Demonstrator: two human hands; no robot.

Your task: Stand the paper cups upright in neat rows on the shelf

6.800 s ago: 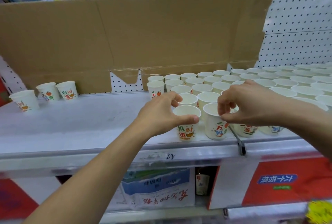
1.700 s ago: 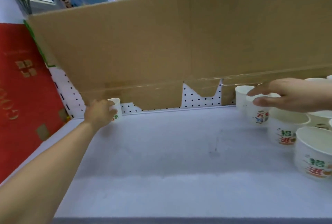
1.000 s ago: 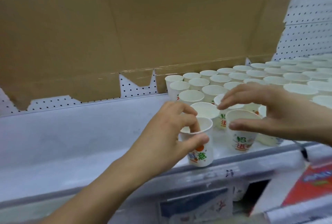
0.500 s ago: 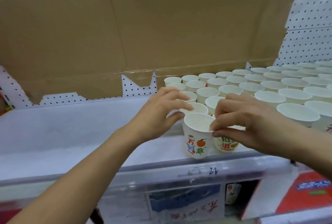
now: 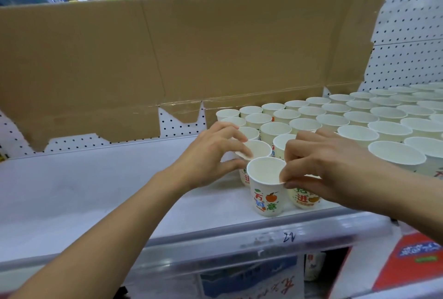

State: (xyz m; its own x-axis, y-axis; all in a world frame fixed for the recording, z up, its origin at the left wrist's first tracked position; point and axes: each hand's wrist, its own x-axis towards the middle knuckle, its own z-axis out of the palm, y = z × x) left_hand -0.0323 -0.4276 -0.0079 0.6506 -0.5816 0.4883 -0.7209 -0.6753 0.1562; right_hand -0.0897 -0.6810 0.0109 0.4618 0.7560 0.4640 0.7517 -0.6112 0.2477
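Many white paper cups [image 5: 359, 118] stand upright in rows on the right half of the white shelf [image 5: 96, 190]. The leftmost column ends at the shelf front in a printed front cup [image 5: 266, 195]. My right hand [image 5: 330, 171] pinches its rim on the right side between thumb and forefinger. Right behind it stands the second cup [image 5: 259, 148]; my left hand [image 5: 211, 154] holds it from the left, forefinger on the rim and thumb low on the wall. Under my right hand another printed cup [image 5: 303, 199] is partly hidden.
A tall brown cardboard sheet [image 5: 167, 58] lines the back of the shelf over white pegboard [image 5: 407, 34]. A grey price rail [image 5: 239, 243] runs along the front edge. Packaged goods sit on the shelf below [image 5: 419, 258].
The cup my left hand carried in from the far left now stands at the front of the column. My left hand has closed on the cup behind it; my right hand stays on the front rim.
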